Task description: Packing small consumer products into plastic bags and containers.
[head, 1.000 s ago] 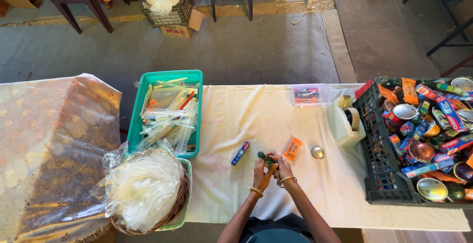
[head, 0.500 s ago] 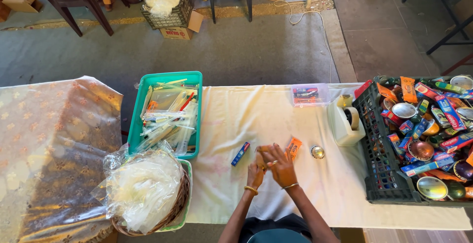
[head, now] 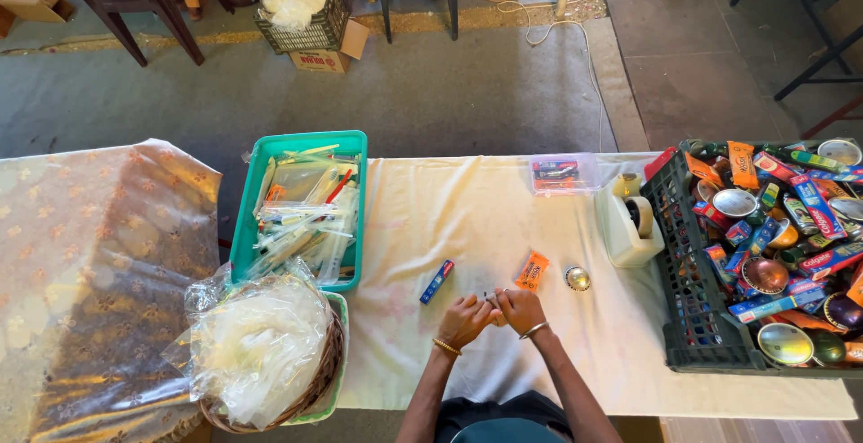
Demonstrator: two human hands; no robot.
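Head view. Left hand (head: 465, 320) and right hand (head: 521, 309) meet knuckle to knuckle on the bench (head: 467, 218), both curled shut around a small dark item (head: 491, 298) pinched between the fingertips, probably for fine work; its axis and heading cannot be told. Beyond the hands lie a blue tube (head: 437, 281), long axis slanting away rightward, an orange packet (head: 531, 270) and a round metal tin (head: 577, 279).

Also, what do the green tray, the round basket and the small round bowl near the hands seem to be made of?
The green tray looks like moulded plastic: even colour, smooth rim. The round basket seems woven wicker: brown strands show at its edge. The small bowl is probably polished metal, since it shines and reflects light.
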